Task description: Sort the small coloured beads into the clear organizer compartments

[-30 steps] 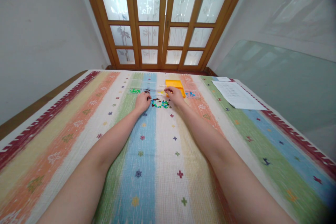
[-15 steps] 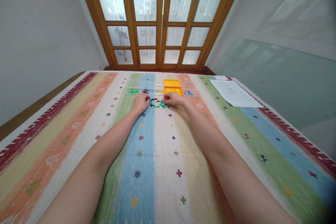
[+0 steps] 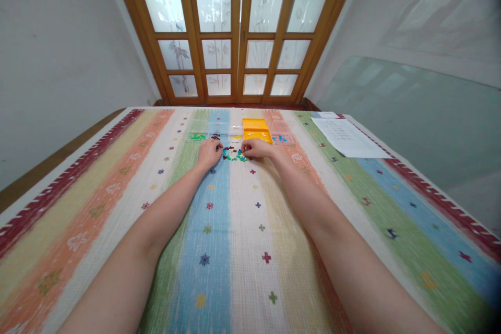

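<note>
Small green, blue and dark red pieces (image 3: 235, 155) form a rough ring on the tablecloth between my two hands. At the ring's left edge is my left hand (image 3: 210, 152), its fingers pinched together; anything between them is too small to make out. My right hand (image 3: 255, 148) is closed in a pinch at the ring's right side, and its fingertips hide whatever they grip. Just behind the hands lie clear boxes with green pieces (image 3: 198, 136), dark red pieces (image 3: 215, 136), yellow pieces (image 3: 236, 137) and blue pieces (image 3: 279, 139). An open orange box (image 3: 256, 124) holds small pale pieces.
The striped tablecloth (image 3: 246, 229) covers the table. Printed white sheets (image 3: 348, 138) lie at the back right. Behind the table stand wooden doors with glass panes (image 3: 242, 47), and a greenish glass panel (image 3: 422, 115) leans at the right wall.
The view has shifted very slightly. Both hands stay beside the ring of pieces, and its lower edge looks a little fuller with green and blue pieces.
</note>
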A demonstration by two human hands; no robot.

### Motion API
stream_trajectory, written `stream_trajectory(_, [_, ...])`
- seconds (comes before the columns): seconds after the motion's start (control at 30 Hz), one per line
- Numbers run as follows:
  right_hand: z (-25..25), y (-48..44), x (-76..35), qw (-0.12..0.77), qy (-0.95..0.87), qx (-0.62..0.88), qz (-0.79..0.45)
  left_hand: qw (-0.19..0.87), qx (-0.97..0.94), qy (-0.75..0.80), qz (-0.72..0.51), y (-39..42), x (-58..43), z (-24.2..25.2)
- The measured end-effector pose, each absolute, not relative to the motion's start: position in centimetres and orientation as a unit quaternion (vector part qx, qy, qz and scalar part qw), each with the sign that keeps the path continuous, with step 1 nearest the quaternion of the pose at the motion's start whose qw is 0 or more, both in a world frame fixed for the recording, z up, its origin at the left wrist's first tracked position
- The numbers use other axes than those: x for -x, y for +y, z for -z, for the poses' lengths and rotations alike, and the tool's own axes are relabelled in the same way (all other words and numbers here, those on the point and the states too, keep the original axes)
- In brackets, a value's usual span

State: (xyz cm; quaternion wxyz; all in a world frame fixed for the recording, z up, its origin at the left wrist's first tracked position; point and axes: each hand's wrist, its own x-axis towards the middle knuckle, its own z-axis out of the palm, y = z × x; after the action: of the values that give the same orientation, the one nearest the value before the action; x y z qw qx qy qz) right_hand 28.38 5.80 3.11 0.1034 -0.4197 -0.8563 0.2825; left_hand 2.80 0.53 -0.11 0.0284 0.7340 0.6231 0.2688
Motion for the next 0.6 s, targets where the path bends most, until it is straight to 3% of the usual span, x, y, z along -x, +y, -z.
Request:
stream_trajectory(0.43, [-3.02, 5.73, -27.96, 0.115, -0.858, 0.414, -0.281, 0.025, -0.738, 0.621, -0.262, 0.67, -2.67, 0.21])
stream_trajectory(0.6, [-2.57, 6.14, -28.17, 0.158, -0.853, 0.403, -0.291, 0.020, -0.741, 0.617, -0.266, 0.66, -2.62, 0.31])
